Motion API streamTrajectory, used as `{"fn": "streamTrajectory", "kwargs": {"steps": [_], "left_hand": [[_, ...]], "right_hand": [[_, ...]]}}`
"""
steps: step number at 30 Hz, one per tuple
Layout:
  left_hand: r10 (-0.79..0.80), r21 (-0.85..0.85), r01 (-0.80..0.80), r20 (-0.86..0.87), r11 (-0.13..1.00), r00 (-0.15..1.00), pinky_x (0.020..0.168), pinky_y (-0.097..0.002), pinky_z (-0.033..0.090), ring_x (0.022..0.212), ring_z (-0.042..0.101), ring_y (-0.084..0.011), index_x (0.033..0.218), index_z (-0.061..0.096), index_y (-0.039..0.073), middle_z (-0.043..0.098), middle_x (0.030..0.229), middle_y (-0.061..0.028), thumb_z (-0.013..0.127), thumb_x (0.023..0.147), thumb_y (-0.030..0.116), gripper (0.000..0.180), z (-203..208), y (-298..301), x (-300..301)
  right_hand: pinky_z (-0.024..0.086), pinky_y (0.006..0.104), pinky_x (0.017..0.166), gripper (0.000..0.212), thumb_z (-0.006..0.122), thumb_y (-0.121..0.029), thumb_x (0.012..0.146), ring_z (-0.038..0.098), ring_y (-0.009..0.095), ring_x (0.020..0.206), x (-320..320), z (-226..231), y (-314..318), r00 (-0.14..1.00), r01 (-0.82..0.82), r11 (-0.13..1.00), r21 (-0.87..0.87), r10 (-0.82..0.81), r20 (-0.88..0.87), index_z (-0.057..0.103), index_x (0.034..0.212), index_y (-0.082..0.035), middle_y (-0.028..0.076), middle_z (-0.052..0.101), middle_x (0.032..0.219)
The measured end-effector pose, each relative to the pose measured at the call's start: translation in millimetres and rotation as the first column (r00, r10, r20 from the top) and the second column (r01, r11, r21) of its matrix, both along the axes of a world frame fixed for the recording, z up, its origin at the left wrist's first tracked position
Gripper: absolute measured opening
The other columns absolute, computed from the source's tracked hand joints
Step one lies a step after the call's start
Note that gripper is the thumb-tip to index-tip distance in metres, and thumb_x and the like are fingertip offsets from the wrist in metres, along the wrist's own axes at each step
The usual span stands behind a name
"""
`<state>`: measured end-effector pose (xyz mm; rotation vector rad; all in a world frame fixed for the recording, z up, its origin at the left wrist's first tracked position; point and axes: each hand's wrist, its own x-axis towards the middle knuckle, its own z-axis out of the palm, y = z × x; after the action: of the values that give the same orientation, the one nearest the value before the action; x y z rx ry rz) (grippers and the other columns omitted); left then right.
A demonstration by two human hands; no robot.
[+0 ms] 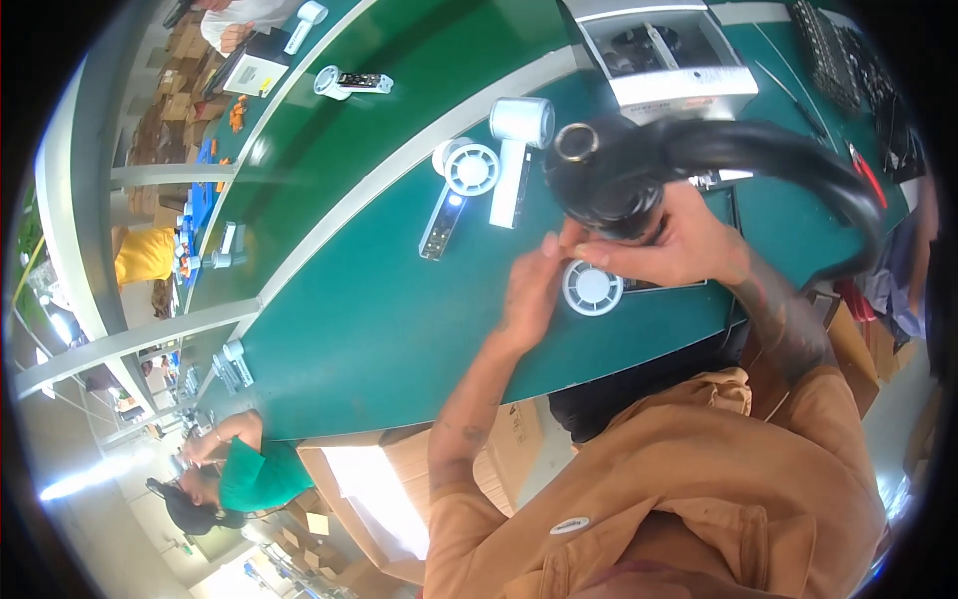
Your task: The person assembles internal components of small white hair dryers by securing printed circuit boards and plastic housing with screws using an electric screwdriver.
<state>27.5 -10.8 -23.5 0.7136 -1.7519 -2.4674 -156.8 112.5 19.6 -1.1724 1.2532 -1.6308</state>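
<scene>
My right hand is wrapped around a black electric screwdriver, which has a metal ring on top and a thick black cable arching to the right. The tool hides part of that hand's fingers. Close against the right thumb, my left hand has its fingertips pinched together; whatever they hold is too small or hidden. Just below both hands lies a handheld fan with a round white grille, its handle stretching right, partly covered by my right hand.
Two more fans, one with a lit dark handle and one pale, lie ahead on the green table. A white box stands behind. Another fan sits beyond the rail. A co-worker in green is at left.
</scene>
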Motion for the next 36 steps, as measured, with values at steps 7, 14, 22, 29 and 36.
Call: {"fn": "streamTrajectory", "kwargs": {"steps": [7,14,22,29,36], "left_hand": [[0.062,0.002,-0.062,-0.041,0.998,0.997,0.106,-0.0367,0.036,0.121,0.052,-0.0233,0.129,0.052,-0.012,0.056,0.130,-0.0186,0.040,0.102,0.054,0.073,1,3,-2],[0.060,-0.024,-0.061,-0.035,0.998,0.998,0.103,-0.0360,0.040,0.116,0.057,-0.0232,0.122,0.058,-0.009,0.061,0.122,-0.0169,0.039,0.103,0.046,0.061,-5,-1,5],[0.100,0.043,-0.099,-0.028,0.994,0.995,0.100,-0.0372,0.044,0.108,0.062,-0.0242,0.115,0.061,-0.008,0.067,0.113,-0.0154,0.037,0.103,0.040,0.055,-7,1,1],[0.076,-0.477,-0.149,-0.170,0.866,0.982,0.086,-0.0355,0.046,0.093,0.060,-0.0183,0.107,0.063,-0.005,0.067,0.100,-0.0111,0.044,0.102,0.032,0.041,-37,-1,17],[0.112,-0.081,-0.119,-0.083,0.990,0.990,0.079,-0.0269,0.044,0.089,0.056,-0.0138,0.110,0.064,-0.002,0.066,0.101,-0.0066,0.045,0.100,0.025,0.034,-9,6,4]], "right_hand": [[0.041,0.0227,0.051,0.036,0.076,-0.016,0.084,0.052,0.003,0.057,-2,-3,-6,0.993,-0.008,0.998,-0.063,0.001,-0.114,0.061,0.111,0.001,0.001,0.062,0.065],[0.050,0.0253,0.060,0.039,0.076,-0.017,0.085,0.060,0.008,0.064,-1,14,3,0.999,-0.038,0.998,0.048,0.039,-0.028,0.061,0.117,-0.001,0.004,0.067,0.074],[0.046,0.0216,0.053,0.024,0.079,-0.017,0.081,0.057,0.004,0.058,-1,23,4,0.998,-0.031,0.982,0.186,0.020,0.060,0.072,0.099,-0.004,0.002,0.065,0.063],[0.047,0.0346,0.054,0.035,0.072,-0.029,0.082,0.063,0.027,0.060,-6,-5,-5,0.953,-0.014,0.997,0.078,0.037,-0.302,0.053,0.100,-0.005,0.011,0.061,0.067],[0.051,0.0310,0.067,0.045,0.083,-0.032,0.076,0.066,0.018,0.074,-8,3,5,0.968,0.008,0.990,0.143,0.029,-0.249,0.068,0.108,-0.004,0.008,0.070,0.087]]}}
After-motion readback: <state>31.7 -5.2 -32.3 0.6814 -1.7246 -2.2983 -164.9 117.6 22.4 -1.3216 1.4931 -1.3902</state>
